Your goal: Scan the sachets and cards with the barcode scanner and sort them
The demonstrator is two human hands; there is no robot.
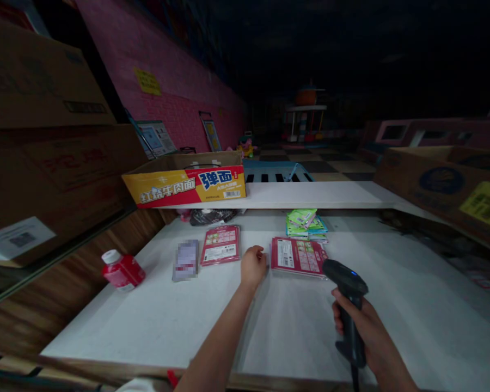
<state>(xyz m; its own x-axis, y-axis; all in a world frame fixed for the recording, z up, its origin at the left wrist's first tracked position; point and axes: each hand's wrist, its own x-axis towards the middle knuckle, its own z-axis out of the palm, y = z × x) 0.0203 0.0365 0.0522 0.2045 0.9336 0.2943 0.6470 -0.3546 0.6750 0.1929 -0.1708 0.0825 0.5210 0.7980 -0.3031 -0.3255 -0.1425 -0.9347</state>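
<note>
A black handheld barcode scanner (351, 305) with a small blue light is gripped upright in my right hand (367, 332); its head points towards a stack of red flat packets (300, 256). My left hand (253, 267) rests just left of that stack, its fingers curled, with nothing seen sticking out of them. Left of this hand lies another stack of red flat packets (220, 245). Barcode labels show on the top packets of both stacks. Behind the right stack sits a small pile of green packets (304, 223), partly under the shelf.
A red bottle (124, 270) with a white cap and a blurred phone-like object (185, 260) are on the white counter (155, 321). An open yellow-red carton (188, 182) stands on the raised shelf (310, 193). Cardboard boxes (57, 169) tower at left; another box (445, 174) is at right.
</note>
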